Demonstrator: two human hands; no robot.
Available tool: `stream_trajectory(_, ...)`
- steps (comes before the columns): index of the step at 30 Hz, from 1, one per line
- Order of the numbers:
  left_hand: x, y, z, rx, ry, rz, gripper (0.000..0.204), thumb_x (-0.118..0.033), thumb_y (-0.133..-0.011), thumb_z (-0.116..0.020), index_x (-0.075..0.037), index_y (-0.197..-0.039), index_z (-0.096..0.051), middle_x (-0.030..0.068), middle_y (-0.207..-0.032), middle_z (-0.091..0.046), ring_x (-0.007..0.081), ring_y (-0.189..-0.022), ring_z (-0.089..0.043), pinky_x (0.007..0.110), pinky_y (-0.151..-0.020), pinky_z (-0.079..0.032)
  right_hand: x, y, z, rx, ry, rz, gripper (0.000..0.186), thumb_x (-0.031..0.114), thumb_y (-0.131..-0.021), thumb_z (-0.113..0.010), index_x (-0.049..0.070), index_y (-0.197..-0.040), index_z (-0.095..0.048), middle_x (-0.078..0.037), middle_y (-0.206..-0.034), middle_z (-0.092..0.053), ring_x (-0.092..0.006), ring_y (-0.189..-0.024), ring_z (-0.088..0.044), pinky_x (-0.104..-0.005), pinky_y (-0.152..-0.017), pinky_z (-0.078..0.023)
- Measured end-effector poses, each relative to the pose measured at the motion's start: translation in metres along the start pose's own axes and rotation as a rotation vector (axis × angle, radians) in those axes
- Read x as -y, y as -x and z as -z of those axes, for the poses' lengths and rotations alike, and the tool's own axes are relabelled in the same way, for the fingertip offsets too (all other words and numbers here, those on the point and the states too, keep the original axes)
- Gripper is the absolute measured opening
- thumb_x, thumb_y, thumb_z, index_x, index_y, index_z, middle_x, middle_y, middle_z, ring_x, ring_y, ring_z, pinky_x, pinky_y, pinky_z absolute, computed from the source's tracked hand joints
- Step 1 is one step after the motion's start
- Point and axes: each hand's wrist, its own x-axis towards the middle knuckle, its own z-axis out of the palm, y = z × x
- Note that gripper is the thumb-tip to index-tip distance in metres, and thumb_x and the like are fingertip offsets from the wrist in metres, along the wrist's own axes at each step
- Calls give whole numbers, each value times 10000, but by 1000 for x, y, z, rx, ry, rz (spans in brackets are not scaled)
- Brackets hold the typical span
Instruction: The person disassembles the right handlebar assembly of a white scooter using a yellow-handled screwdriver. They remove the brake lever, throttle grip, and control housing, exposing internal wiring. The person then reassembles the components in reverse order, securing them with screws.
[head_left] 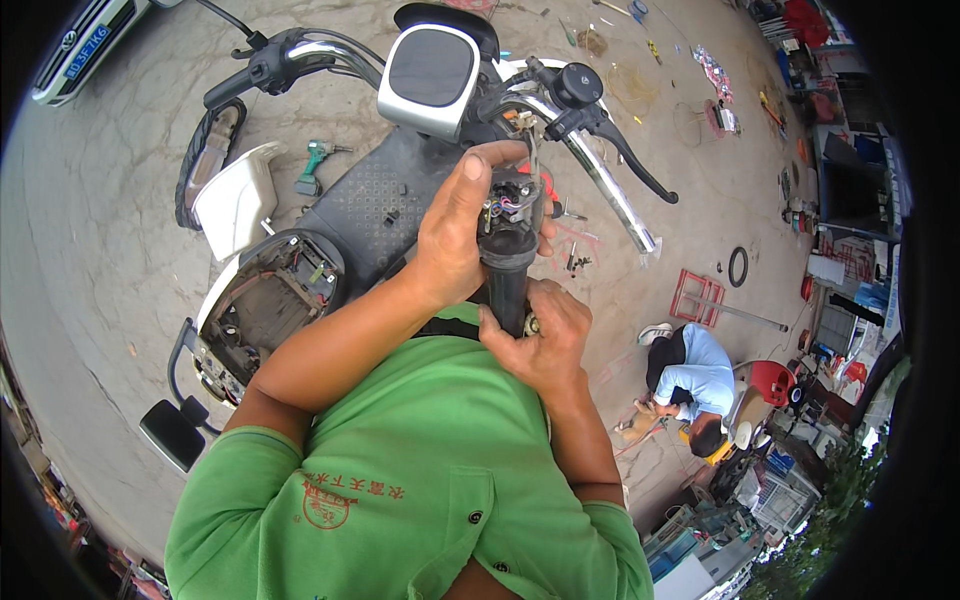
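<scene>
In front of my chest I hold a black throttle grip (508, 292) with its opened switch housing (512, 190), where small coloured wires show. My left hand (455, 225) is closed around the housing, its thumb on the near side and fingertips showing past the right side. Lower down, my right hand (545, 335) grips the rubber end of the throttle grip. A bare chrome handlebar (610, 185) of the electric scooter extends to the right beyond my hands, with a black brake lever (640, 165) beside it. The scooter's display (430, 78) stands just above my left hand.
A green power drill (314, 168) lies left of the footboard (365, 195), near a white body panel (235, 200). The scooter's seat compartment (265, 310) gapes open. A person in light blue (700, 370) crouches at right, near a red metal frame (697, 297). Clutter lines the right side.
</scene>
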Motion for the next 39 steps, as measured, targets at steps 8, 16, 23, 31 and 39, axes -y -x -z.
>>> stream_trajectory(8, -1, -3, 5, 27, 161, 119, 780, -710, -959, -354, -52, -1374, -409, 201, -994, -637, 291, -857, -672, 405, -698, -581, 4, 0, 7, 111, -258, -152, 342, 169, -652, -854, 3, -881, -661, -115, -700, -628, -234, -587, -624, -338, -557, -493)
stream_trajectory(16, 1, 2, 8, 10, 381, 210, 766, -708, -959, -357, -51, -1341, -453, 195, -1000, -639, 291, -867, -672, 390, -645, -584, 13, 5, 32, -31, -254, -238, 340, 192, -698, -861, -14, -892, -672, -63, -694, -615, -140, -576, -562, -298, -532, -459)
stream_trajectory(23, -10, 10, 15, 29, 409, 258, 732, -689, -959, -399, -40, -1287, -484, 186, -1001, -651, 290, -865, -695, 408, -591, -603, 41, -7, 166, -499, -761, 284, 519, 546, -978, -514, 39, -902, -590, -3, -665, -448, -128, -565, -418, -260, -573, -365)
stream_trajectory(31, -13, 20, 20, -30, 302, 241, 687, -678, -969, -388, -57, -1235, -511, 193, -1001, -640, 292, -878, -693, 394, -547, -589, 96, -42, 158, -715, -1201, 363, 257, 278, -780, -739, 138, -654, -564, 42, -534, -486, -80, -495, -472, -222, -531, -395)
stream_trajectory(39, -15, 22, 23, -34, 229, 223, 690, -683, -965, -393, -61, -1249, -493, 187, -1018, -630, 290, -893, -686, 399, -564, -591, 87, -51, 123, -574, -1150, 341, 345, 425, -870, -693, 127, -734, -585, 35, -611, -495, -89, -550, -481, -230, -545, -388)
